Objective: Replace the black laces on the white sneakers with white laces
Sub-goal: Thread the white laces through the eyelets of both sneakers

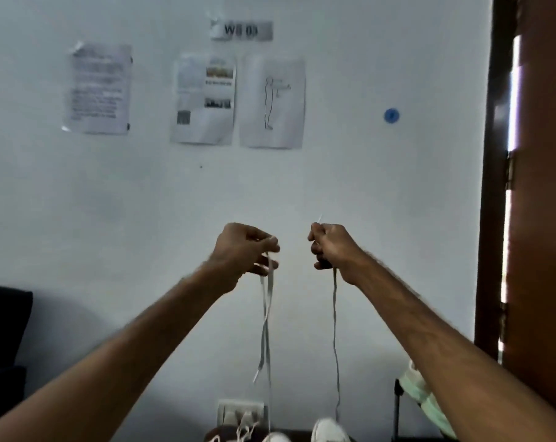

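Both arms are raised in front of a white wall [110, 202], hands level and a little apart. The left hand [244, 250] pinches the white lace [267, 314] between thumb and fingertips, other fingers loosely curled. A short loose end dangles beside the main strand and stops well above the shoes. The right hand [331, 250] is a closed fist round the other strand of the lace, whose tip pokes up just above the knuckles. Both strands hang straight down, pulled fairly taut. The right one runs to a white sneaker [329, 430] at the bottom edge. The left one drops toward a second sneaker [275, 438] just beside it, mostly cut off by the frame. Where either strand enters the eyelets can't be made out. A tangle of pale lace loops [244, 429] lies left of the shoes, in front of a wall socket [240, 409]. On the wall are three taped papers [98, 90], a small label [241, 30] reading WB 03 and a blue dot [391, 115]. A brown wooden door [541, 186] is at the right, something dark [2, 330] is at the left edge, and a green-and-white item [423, 397] shows under the right forearm, blurred.
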`<state>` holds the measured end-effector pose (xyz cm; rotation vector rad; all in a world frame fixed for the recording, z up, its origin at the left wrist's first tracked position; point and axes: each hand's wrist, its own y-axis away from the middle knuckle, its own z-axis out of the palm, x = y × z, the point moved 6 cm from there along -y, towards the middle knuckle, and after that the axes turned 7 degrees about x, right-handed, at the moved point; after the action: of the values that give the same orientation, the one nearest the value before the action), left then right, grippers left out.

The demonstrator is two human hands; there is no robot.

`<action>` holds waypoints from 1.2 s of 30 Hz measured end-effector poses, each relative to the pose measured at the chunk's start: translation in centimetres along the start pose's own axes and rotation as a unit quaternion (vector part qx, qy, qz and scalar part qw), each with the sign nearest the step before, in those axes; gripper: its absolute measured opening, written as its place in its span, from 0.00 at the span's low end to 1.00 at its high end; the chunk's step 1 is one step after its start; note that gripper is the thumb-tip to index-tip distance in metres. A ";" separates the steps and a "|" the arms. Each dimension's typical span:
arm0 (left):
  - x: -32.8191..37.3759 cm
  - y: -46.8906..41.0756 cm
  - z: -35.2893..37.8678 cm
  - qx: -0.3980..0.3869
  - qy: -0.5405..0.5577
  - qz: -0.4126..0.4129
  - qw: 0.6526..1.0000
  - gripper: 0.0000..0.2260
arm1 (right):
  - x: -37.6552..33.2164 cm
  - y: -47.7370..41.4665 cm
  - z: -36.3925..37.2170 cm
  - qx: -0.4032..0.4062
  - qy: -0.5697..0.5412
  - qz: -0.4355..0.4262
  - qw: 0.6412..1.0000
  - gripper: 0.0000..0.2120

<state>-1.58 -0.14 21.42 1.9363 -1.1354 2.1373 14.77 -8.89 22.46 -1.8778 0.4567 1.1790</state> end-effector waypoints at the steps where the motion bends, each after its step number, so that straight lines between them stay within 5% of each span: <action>1: 0.9 -0.3 0.0 0.000 -0.021 0.006 1.000 0.08 | -1.2 0.0 0.1 -0.004 -0.006 -0.019 1.000 0.16; 5: 4.7 -1.0 0.0 -0.067 0.066 -0.044 0.995 0.10 | -5.5 0.0 -0.3 -0.008 -0.068 -0.073 0.995 0.14; 9: 7.9 -1.4 -0.5 -0.097 0.081 0.010 0.992 0.16 | -8.1 -0.2 -1.3 0.025 -0.102 -0.100 0.989 0.09; 14: 9.6 -2.1 -1.5 0.016 -0.095 0.110 0.989 0.07 | -9.3 -0.6 -1.9 0.045 -0.113 -0.095 0.988 0.04; 22: 12.6 -2.7 -1.1 0.167 -0.299 0.255 0.904 0.09 | -10.7 -1.2 -3.0 0.070 -0.144 -0.078 0.984 0.04; 26: 13.2 -3.3 0.0 0.095 -0.252 0.212 0.939 0.13 | -11.5 -1.3 -3.4 0.073 -0.115 -0.092 0.986 0.03; 30: 12.2 -3.0 0.8 0.018 -0.162 0.071 0.984 0.15 | -11.8 -1.0 -3.6 0.070 -0.104 -0.094 0.988 0.04; 34: 10.4 -2.2 -0.3 0.067 -0.189 0.083 0.976 0.20 | -10.5 0.1 -3.2 0.052 -0.204 -0.034 0.977 0.11; 36: 6.1 -1.6 -0.7 0.053 -0.253 0.063 0.964 0.20 | -7.1 0.7 -2.6 0.045 -0.125 -0.017 0.991 0.10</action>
<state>-2.70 -1.20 27.61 2.6237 -1.2570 1.8345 12.25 -12.32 28.76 -1.6283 0.3328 1.3268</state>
